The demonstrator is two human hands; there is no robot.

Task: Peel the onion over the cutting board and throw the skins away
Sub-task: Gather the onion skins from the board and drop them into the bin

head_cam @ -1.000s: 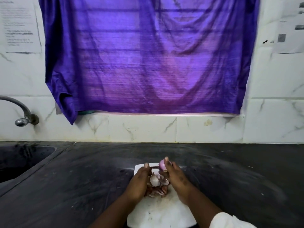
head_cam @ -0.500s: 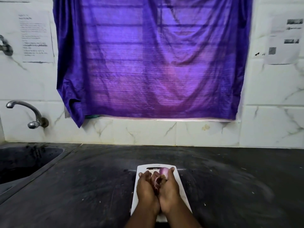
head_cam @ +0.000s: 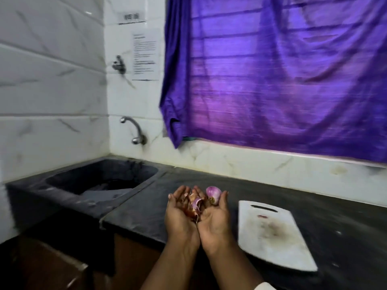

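Both hands, left hand (head_cam: 180, 214) and right hand (head_cam: 213, 218), cupped together, palms up, cradling skins (head_cam: 193, 205); onion (head_cam: 213, 194) at right fingertips. Cutting board (head_cam: 272, 235) nearly bare alongside. Disposal step; next needs a bin, none visible.

cupped hands (head_cam: 196, 216), onion (head_cam: 213, 194), seemingly skins (head_cam: 193, 205)

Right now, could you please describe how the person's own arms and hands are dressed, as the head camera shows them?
Both hands are bare: no gloves, rings or bracelets are visible on the left hand or the right hand. Both forearms are bare too. Only a bit of white sleeve shows on the right arm at the picture's bottom edge; no sleeve shows on the left arm.
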